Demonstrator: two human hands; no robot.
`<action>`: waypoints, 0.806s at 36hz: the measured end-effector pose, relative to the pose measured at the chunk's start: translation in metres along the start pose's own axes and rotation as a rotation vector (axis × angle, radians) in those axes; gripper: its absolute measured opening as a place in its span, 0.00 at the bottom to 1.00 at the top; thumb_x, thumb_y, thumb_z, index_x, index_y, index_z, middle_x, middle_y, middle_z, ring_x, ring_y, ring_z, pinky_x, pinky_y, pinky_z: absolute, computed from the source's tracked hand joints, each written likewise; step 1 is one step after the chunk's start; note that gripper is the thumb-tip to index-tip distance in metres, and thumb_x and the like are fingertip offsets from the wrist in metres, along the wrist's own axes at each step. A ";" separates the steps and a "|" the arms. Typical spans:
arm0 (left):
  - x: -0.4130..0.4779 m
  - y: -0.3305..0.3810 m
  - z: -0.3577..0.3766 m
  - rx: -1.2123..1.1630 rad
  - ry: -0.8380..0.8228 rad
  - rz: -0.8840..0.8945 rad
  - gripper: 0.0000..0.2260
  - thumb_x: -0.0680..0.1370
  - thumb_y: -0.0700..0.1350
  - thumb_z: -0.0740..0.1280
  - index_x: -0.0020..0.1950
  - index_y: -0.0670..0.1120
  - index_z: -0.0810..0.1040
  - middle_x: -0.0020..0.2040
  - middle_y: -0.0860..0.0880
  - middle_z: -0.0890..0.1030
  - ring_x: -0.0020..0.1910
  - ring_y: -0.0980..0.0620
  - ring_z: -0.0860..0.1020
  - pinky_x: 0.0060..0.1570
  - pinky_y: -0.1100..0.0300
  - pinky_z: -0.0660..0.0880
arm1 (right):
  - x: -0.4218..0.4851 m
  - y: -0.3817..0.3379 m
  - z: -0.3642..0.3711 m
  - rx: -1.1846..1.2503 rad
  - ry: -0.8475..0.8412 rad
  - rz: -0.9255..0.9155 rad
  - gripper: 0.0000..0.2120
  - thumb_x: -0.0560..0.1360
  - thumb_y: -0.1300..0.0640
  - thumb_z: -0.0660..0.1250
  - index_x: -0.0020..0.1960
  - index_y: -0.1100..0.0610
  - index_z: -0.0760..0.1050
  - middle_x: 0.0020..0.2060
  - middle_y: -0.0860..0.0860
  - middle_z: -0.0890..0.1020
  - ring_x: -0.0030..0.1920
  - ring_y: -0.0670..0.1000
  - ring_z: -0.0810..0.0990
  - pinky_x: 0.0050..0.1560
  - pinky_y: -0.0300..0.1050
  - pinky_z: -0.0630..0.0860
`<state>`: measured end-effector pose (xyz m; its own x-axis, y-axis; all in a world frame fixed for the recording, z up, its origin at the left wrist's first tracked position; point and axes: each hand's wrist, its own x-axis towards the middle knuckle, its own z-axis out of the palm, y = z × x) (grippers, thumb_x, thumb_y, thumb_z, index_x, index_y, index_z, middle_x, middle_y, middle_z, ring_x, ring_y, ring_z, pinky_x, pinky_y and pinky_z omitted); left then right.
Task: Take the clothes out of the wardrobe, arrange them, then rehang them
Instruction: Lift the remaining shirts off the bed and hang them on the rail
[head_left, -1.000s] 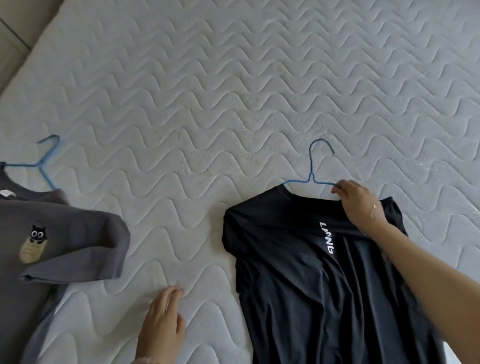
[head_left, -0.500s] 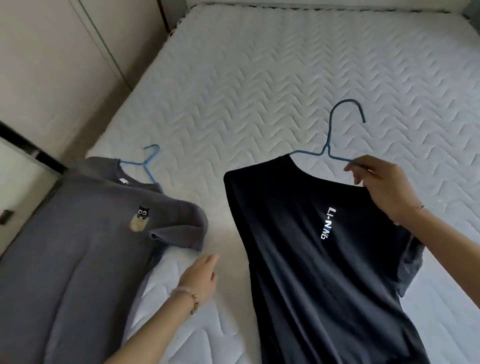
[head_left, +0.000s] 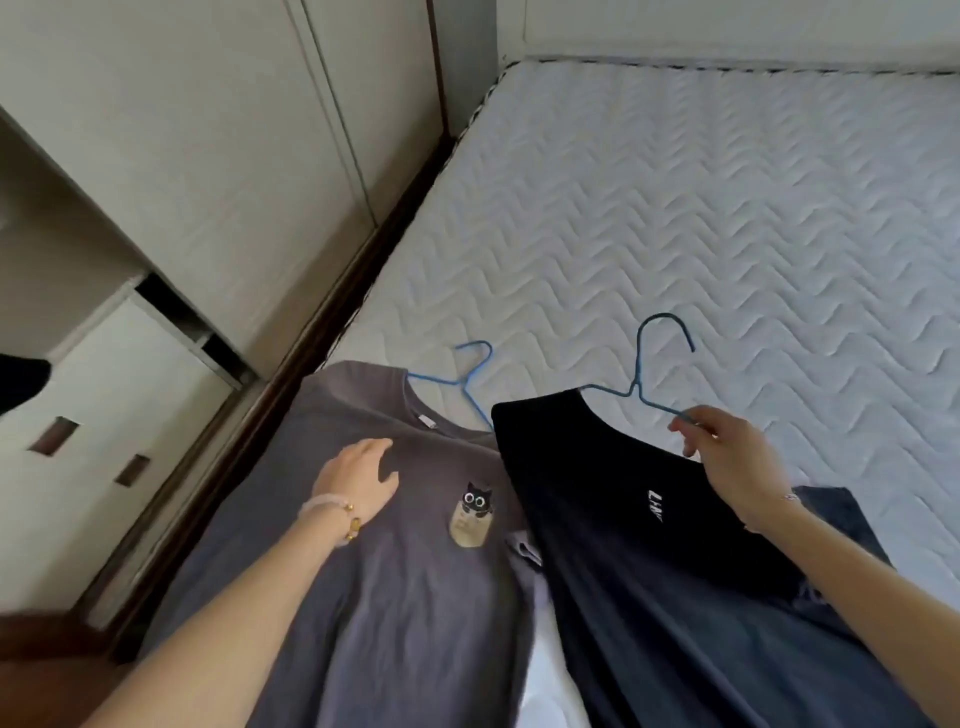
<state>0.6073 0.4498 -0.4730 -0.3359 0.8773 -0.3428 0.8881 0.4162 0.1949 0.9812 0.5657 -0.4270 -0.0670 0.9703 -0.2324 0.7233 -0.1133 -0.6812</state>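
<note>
Right of centre in the frame, my right hand (head_left: 727, 457) pinches the lower right arm of a dark blue wire hanger (head_left: 636, 375) between thumb and fingertips, the other fingers curled in beside them. On that hanger hangs a black T-shirt (head_left: 649, 571) with small white lettering (head_left: 656, 505) on the chest. Its shoulder on the picture's left sits on the hanger's other arm, the hook points toward the upper part of the frame, and the cloth drapes down to the lower right, where it runs out of view. Left of centre, my left hand (head_left: 358, 478) is spread palm down, fingers relaxed and holding nothing, over the upper chest of a grey T-shirt (head_left: 389, 597) that lies flat at the lower left of a white quilted mattress (head_left: 675, 208); I cannot tell whether the palm touches the cloth. A pale bead bracelet (head_left: 332, 506) with gold beads circles that wrist. The grey shirt bears a black cat patch (head_left: 472, 514) just right of my left hand, and a light blue wire hanger (head_left: 464, 383) sticks out of its collar, hook lying on the mattress above. The black shirt's edge hangs in front of the grey shirt's right side. Along the upper left of the frame stand cream wardrobe doors (head_left: 208, 130), with white drawers (head_left: 130, 389) below them at the left edge
</note>
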 end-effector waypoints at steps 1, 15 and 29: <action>0.013 -0.010 -0.002 0.019 -0.005 0.006 0.24 0.77 0.51 0.60 0.72 0.48 0.64 0.73 0.50 0.67 0.70 0.48 0.67 0.67 0.54 0.66 | 0.004 -0.001 0.014 0.008 -0.005 0.027 0.09 0.80 0.55 0.59 0.45 0.48 0.78 0.39 0.50 0.81 0.30 0.52 0.74 0.33 0.45 0.67; 0.174 -0.002 0.026 0.074 -0.078 0.165 0.22 0.79 0.43 0.56 0.73 0.42 0.61 0.73 0.45 0.64 0.72 0.45 0.62 0.69 0.49 0.64 | 0.048 0.029 0.072 -0.107 0.019 0.221 0.09 0.80 0.56 0.60 0.48 0.51 0.79 0.36 0.51 0.81 0.34 0.55 0.76 0.37 0.47 0.70; 0.226 -0.002 0.044 0.342 -0.071 0.215 0.13 0.79 0.45 0.58 0.62 0.45 0.69 0.64 0.43 0.71 0.64 0.43 0.69 0.61 0.49 0.67 | 0.028 0.057 0.075 0.076 -0.085 0.263 0.10 0.80 0.57 0.62 0.45 0.49 0.80 0.37 0.55 0.80 0.41 0.53 0.77 0.47 0.42 0.74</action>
<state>0.5433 0.6367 -0.5916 -0.1192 0.9121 -0.3923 0.9929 0.1111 -0.0435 0.9687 0.5700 -0.5243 0.0562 0.8845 -0.4632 0.6703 -0.3772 -0.6390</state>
